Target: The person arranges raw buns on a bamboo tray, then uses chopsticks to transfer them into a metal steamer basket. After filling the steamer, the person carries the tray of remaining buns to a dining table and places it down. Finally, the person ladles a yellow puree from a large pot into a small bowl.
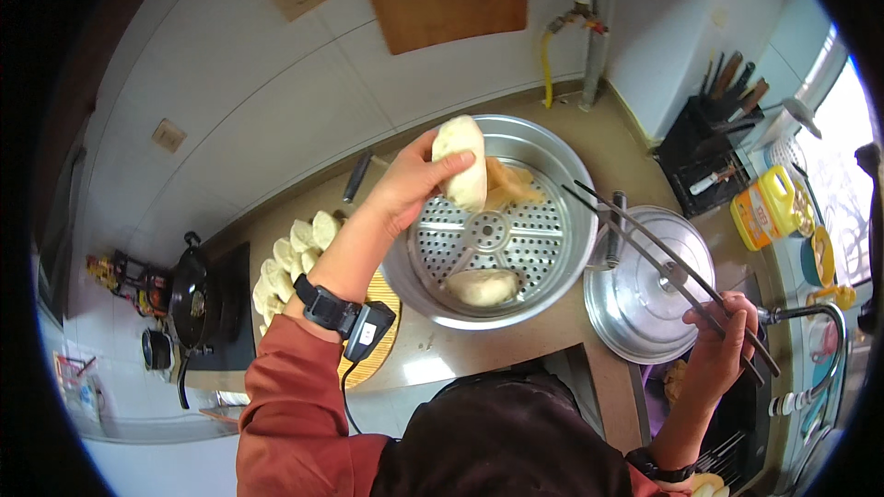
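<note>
My left hand [414, 176] grips a pale steamed bun [461, 176], long and oval, above the far left side of a round metal steamer pot [442, 317]. Inside the pot, another bun [483, 286] lies on the perforated steamer plate [545, 248] near its front side. A crumpled tan cloth or sheet [511, 183] rests at the back of the plate, partly hidden by the held bun. My right hand [725, 338] holds a pair of long dark chopsticks [663, 259], their tips pointing over the pot's right rim.
Several buns [283, 262] sit on a round slatted mat [376, 359], left of the pot. A metal lid [642, 290] lies to its right, before the sink [739, 414] and faucet [829, 317]. Farther off are a knife block [697, 152], a yellow jug [763, 210] and a wok [190, 297].
</note>
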A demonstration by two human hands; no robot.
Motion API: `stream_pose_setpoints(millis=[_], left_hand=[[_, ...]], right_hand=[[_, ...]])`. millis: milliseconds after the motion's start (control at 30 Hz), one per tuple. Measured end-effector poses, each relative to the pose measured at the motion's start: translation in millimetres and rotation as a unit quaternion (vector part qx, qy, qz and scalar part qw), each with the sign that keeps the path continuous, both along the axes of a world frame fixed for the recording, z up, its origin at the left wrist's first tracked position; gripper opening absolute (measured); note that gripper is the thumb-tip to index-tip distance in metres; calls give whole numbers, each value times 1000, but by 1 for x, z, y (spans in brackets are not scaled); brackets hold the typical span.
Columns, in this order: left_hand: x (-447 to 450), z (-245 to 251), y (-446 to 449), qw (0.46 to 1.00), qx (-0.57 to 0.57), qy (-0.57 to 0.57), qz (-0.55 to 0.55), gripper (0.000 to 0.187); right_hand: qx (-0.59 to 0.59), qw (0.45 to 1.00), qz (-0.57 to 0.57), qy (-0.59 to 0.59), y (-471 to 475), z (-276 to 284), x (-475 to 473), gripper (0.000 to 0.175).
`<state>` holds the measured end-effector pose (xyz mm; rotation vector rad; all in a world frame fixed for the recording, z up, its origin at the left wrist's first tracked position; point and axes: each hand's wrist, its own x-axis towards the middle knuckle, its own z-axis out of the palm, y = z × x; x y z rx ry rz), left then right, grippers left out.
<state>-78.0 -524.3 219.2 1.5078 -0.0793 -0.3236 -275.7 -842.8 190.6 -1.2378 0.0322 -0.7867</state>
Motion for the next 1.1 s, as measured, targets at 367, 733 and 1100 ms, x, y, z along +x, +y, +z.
stream_pose_setpoints(millis=[367, 733, 1100], left_hand=[[-149, -34, 119, 775, -621, 119, -10, 93], [-361, -197, 288, 656, -620, 87, 422, 66], [-456, -279, 396, 713, -448, -69, 534, 62]], right_hand=[[-47, 987, 142, 58, 138, 12, 10, 11], [-179, 819, 469, 277, 323, 6, -41, 22], [-106, 701, 561, 428, 539, -101, -59, 24]])
